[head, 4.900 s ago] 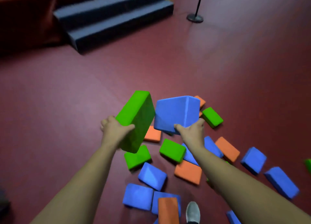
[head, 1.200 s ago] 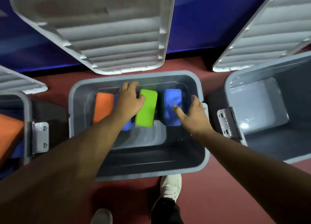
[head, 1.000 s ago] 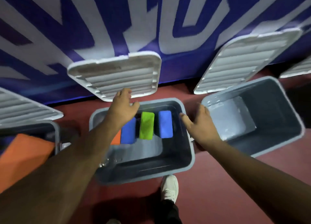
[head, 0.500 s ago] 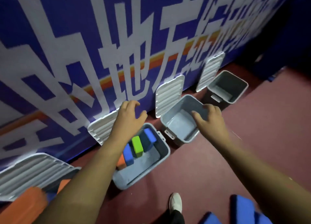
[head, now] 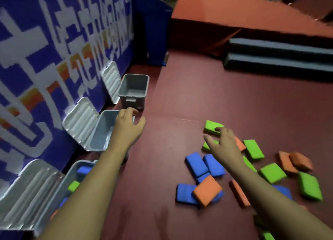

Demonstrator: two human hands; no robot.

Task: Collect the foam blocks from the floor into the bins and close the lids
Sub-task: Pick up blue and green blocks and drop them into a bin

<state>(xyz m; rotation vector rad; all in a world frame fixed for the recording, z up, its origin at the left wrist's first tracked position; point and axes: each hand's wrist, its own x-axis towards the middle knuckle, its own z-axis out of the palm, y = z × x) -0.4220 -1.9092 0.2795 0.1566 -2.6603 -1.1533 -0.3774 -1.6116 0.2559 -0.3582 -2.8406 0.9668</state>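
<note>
Three grey bins stand along the blue wall with lids leaning open. The nearest bin (head: 69, 174) holds blue, green and orange blocks. The middle bin (head: 100, 131) and the far bin (head: 133, 88) look empty. My left hand (head: 128, 126) hovers over the middle bin's right rim, fingers relaxed, holding nothing. My right hand (head: 223, 146) is spread above the floor pile, empty. Below it lie a green block (head: 211, 127), blue blocks (head: 196, 165), an orange block (head: 207, 190) and several more to the right.
A blue banner wall (head: 45, 59) runs along the left. A dark blue pillar (head: 155, 26) stands behind the far bin. Grey steps (head: 277, 57) sit at the back right. Red floor (head: 198, 88) stretches between the bins and the steps.
I placed the green and blue blocks in the nearest bin, let go, then turned right. Both hands are now empty and the floor pile has come into view.
</note>
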